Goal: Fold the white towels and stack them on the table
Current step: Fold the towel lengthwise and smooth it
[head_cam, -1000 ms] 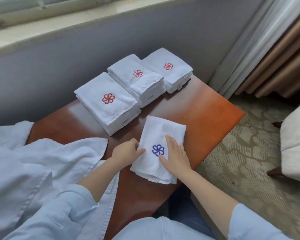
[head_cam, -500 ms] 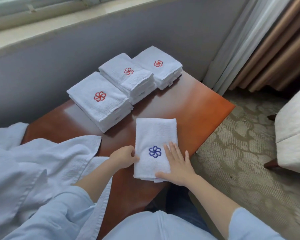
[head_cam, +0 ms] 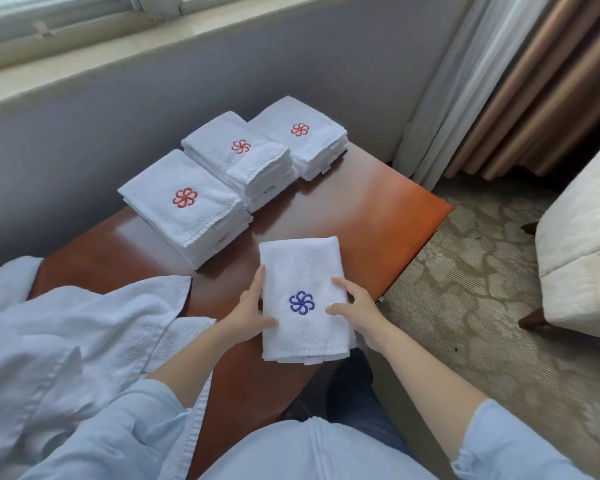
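Your one glossy red-brown wooden worktop (head_cam: 378,209) carries a loose heap (head_cam: 84,323) of white terry cloth at your left, cut off by the frame, so its count is unclear. Three neat square piles line the far side, each topped with a red pinwheel mark: left stack (head_cam: 201,220), middle stack (head_cam: 222,140), right stack (head_cam: 312,147). One folded towel (head_cam: 302,268), marked in blue, overhangs the near edge. Your left hand (head_cam: 248,313) and right hand (head_cam: 357,310) pinch its long sides, thumbs on top, with the fingers underneath hidden.

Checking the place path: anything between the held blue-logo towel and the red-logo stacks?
Nothing visible: only reddish-brown wooden table separates the white folded blue-logo towel from the nearest stack of white red-logo towels.
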Available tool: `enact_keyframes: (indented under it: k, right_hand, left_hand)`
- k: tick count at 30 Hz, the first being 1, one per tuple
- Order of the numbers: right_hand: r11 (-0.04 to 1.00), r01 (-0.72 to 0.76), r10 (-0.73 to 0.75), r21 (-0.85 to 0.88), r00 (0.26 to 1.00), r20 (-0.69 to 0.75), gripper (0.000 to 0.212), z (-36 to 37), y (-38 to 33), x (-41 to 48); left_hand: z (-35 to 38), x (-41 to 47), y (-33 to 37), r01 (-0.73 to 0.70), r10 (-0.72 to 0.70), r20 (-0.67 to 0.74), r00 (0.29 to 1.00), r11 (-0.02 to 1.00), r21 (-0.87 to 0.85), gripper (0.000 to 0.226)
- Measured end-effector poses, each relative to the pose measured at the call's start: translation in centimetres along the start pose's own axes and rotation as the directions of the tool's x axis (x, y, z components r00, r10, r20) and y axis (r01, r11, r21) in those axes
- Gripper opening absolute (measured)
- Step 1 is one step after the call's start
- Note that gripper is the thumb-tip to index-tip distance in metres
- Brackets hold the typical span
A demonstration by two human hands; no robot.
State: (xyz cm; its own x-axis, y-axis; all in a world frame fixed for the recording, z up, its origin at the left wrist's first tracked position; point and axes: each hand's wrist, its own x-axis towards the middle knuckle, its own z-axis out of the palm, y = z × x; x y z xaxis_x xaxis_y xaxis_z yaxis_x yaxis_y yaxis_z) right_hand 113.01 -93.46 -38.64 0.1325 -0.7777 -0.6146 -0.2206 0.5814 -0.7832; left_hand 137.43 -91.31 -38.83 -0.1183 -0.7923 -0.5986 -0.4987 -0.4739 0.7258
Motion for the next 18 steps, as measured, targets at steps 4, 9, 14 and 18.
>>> enact_keyframes:
  k: [4, 9, 14, 18]
  right_hand:
    - [0.998, -0.058, 0.061, -0.018, 0.981, 0.186, 0.087, -1.3, -0.8, -0.5]
    - [0.985, 0.019, 0.014, -0.171, 0.982, 0.191, 0.089, -2.5, -2.7, -1.3]
    - [0.976, 0.105, -0.069, -0.19, 0.981, 0.183, 0.087, -5.2, -6.3, -1.0]
    - [0.95, 0.216, -0.177, -0.226, 0.967, 0.181, 0.084, -7.7, -10.6, 1.0]
  left_hand:
    - [0.2, -0.1, 0.5, -0.037, 0.046, 0.072, 0.996, 0.992, -0.122, 0.105]
    - [0.4, -0.2, 3.0, -0.111, 0.117, 0.022, 0.993, 0.979, -0.17, 0.093]
    - [-0.8, 0.4, 7.0, -0.225, 0.227, -0.007, 0.974, 0.96, -0.165, 0.101]
    - [-2.1, 1.8, 11.0, -0.317, 0.306, -0.098, 0.947, 0.939, -0.13, 0.103]
